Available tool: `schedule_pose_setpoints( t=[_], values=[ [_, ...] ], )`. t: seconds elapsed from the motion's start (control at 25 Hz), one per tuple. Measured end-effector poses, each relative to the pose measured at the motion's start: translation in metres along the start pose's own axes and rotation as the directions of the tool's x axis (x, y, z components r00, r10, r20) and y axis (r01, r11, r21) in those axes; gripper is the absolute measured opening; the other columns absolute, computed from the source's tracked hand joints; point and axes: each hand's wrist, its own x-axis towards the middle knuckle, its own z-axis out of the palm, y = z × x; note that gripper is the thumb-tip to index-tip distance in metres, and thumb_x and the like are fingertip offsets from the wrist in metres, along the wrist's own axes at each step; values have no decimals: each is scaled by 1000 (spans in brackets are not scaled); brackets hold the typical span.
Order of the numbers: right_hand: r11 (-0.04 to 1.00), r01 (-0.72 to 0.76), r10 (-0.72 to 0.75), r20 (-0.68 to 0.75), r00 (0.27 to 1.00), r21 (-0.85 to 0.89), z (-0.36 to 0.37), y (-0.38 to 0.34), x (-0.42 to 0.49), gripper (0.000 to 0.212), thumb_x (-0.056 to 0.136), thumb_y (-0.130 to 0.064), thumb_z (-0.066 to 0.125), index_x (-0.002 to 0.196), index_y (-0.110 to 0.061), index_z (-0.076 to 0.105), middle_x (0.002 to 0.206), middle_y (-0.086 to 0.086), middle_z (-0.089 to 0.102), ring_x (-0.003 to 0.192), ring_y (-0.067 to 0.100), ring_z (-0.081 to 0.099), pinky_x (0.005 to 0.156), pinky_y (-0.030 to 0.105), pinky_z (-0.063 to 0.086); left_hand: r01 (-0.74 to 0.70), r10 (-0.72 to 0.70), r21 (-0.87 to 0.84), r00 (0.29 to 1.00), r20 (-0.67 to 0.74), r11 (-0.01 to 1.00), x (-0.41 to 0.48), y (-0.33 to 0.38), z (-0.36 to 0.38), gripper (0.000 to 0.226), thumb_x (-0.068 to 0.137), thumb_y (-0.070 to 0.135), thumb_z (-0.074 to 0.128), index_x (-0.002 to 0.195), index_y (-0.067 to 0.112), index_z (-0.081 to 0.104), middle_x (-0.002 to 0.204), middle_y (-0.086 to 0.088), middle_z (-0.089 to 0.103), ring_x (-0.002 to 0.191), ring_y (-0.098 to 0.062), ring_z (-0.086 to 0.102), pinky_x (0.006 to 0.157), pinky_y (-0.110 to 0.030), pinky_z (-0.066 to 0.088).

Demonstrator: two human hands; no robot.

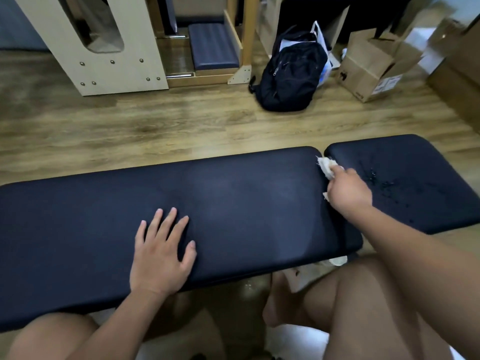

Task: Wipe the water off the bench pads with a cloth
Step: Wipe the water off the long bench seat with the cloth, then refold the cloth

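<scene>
A long, dark navy padded vinyl bench pad (233,211) runs across the middle of the view, and everything here is placed against it. The left hand (161,252) lies flat on its top near the front edge, fingers spread, holding nothing and seemingly bracing the body. At the pad's right end, by the narrow gap to a second, shorter dark navy pad (405,162), the right hand (348,190) is closed around a small, crumpled off-white cloth (326,166); only a frayed tuft shows beyond the knuckles, pressed near the seam. Just right of that seam, beads of water (376,178) sit scattered on the shorter pad, unwiped. The long pad looks dull and mostly dry.

The cloth appears light, soft and limp, so it probably works best bunched in the palm, with fingers pressing it flat. The vinyl looks smooth and slick, so the water will likely smear or run toward the gap unless it is gathered in overlapping strokes. Beyond the long pad's far edge, a black backpack (291,71) stands on the wooden floor (155,126).
</scene>
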Motion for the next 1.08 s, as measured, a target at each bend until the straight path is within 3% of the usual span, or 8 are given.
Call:
schedule_pose_setpoints(
  t=[0.24, 0.4, 0.48, 0.56, 0.72, 0.84, 1.0, 1.08],
  values=[
    [981, -193, 193, 129, 973, -10, -3, 25, -88, 37, 89, -16, 48, 124, -7, 44, 123, 23, 48, 109, 41, 52, 89, 41, 43, 18, -18, -10, 1000, 20, 1000, 0, 1, 3, 65, 91, 53, 29, 142, 19, 53, 155, -5, 42, 148, -28, 29, 121, -51, 19],
    [928, -217, 155, 216, 964, 302, 3, 26, -168, 22, 89, -19, 52, 110, -12, 54, 104, 14, 63, 97, 31, 61, 79, 30, 44, 38, -39, 12, 994, 106, 999, 0, 2, 2, 65, 93, 51, 26, 147, 18, 46, 160, -7, 33, 150, -31, 20, 119, -54, 15],
    [753, -224, 71, 262, 962, 618, 2, 26, -208, 8, 90, -16, 55, 97, -16, 57, 89, 5, 67, 82, 23, 63, 71, 28, 45, 142, -138, -3, 963, 231, 990, 2, 20, -14, 58, 97, 44, 33, 149, 19, 40, 162, -5, 28, 151, -32, 16, 119, -56, 16],
    [427, -272, 52, 277, 959, 862, -8, 23, -228, 9, 92, -9, 57, 98, -15, 59, 89, 8, 69, 79, 18, 64, 72, 27, 49, 261, -195, -167, 922, 333, 951, 0, 64, -41, 45, 97, 43, 45, 135, 20, 52, 150, -4, 45, 142, -31, 32, 113, -52, 30],
    [-19, -289, -51, 288, 956, 957, -34, 14, -246, 14, 92, -3, 58, 106, -4, 58, 90, 14, 70, 85, 23, 66, 79, 34, 51, 321, 101, -772, 891, 442, 549, -37, 172, -98, 25, 90, 46, 66, 99, 24, 73, 96, 10, 74, 98, -8, 68, 89, -28, 51],
    [-122, -308, -58, 303, 951, 944, -47, 24, -255, 17, 93, -16, 60, 104, -3, 60, 92, 17, 72, 87, 27, 69, 84, 41, 55, 304, 287, -864, 854, 434, 401, -61, 216, -106, 26, 82, 43, 77, 100, 24, 75, 95, 10, 76, 88, -4, 71, 82, -26, 56],
    [-184, -286, -44, 283, 958, 940, -46, 41, -263, 24, 85, -28, 64, 89, -5, 63, 83, 13, 71, 80, 22, 66, 80, 40, 53, 315, 99, -807, 904, 415, 499, -64, 221, -98, 10, 84, 18, 70, 77, 12, 73, 77, 3, 66, 65, -9, 60, 65, -26, 47],
    [-296, -337, -105, 321, 941, 894, -42, 43, -267, 18, 91, -21, 56, 94, -4, 62, 75, 4, 71, 71, 12, 67, 70, 29, 54, 448, 47, -798, 861, 507, 404, -68, 222, -103, 25, 88, 18, 61, 65, 7, 60, 63, -5, 53, 60, -17, 47, 59, -31, 38]
  ],
)
